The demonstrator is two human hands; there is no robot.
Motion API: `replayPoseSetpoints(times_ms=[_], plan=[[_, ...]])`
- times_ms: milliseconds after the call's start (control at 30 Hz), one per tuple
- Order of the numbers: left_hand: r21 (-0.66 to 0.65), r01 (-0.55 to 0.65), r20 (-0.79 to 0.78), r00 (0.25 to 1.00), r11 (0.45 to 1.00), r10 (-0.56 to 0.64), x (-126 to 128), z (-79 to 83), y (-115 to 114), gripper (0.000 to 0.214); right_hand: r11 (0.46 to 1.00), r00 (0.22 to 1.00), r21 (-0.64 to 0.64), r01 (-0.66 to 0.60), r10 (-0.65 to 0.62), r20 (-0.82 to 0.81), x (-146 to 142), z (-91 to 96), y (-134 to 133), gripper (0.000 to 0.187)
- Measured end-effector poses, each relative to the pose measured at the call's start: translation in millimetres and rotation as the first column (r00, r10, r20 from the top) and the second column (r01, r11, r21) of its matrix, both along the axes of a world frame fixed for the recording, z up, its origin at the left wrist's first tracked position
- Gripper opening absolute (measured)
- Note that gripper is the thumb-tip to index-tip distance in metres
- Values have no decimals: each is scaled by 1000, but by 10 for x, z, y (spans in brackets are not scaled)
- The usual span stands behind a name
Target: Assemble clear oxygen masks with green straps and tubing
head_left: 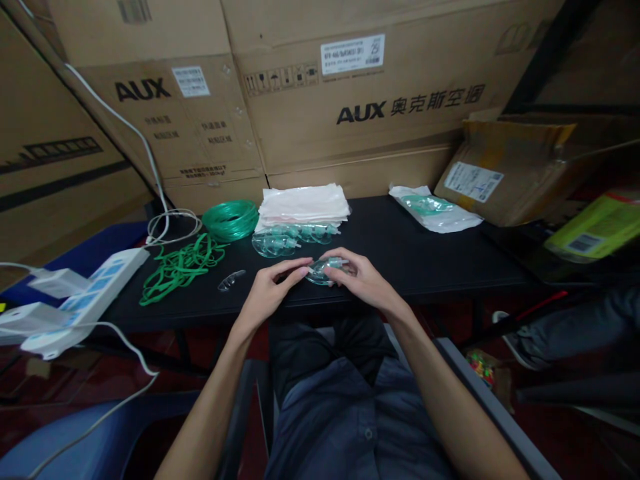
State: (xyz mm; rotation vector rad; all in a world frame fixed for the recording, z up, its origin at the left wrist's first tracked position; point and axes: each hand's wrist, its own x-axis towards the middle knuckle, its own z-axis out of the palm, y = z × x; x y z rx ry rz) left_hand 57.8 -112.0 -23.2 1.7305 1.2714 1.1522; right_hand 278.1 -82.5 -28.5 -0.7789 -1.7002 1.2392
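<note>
Just above the table's front edge, my right hand (357, 275) is closed around a clear greenish oxygen mask (320, 272). My left hand (277, 283) pinches at the mask's left end, thumb and forefinger together; a small pale bit shows at the fingertips, too small to name. Behind my hands lies a row of similar clear masks (273, 243) with green connectors. They rest in front of a stack of white packets (303, 203). A small clear piece (231, 280) lies on the table left of my left hand.
At the left are coiled green tubing (230, 220), tangled green elastic straps (183, 267) and a white power strip (85, 300) with cables. A packaged mask (435, 208) lies at the back right beside an open carton (505, 167). Large cardboard boxes (300, 120) stand behind the black table (400, 267).
</note>
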Motion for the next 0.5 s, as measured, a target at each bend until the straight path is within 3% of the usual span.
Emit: replayPoseSetpoints(times_ms=[267, 500], plan=[[20, -4, -52, 999, 1000, 5, -9, -25, 27, 38, 1000, 1000, -15, -14, 14, 7, -5, -36, 23, 26], [2, -31, 7, 999, 1000, 31, 8, 2, 23, 36, 999, 999, -25, -34, 35, 14, -4, -24, 18, 27]])
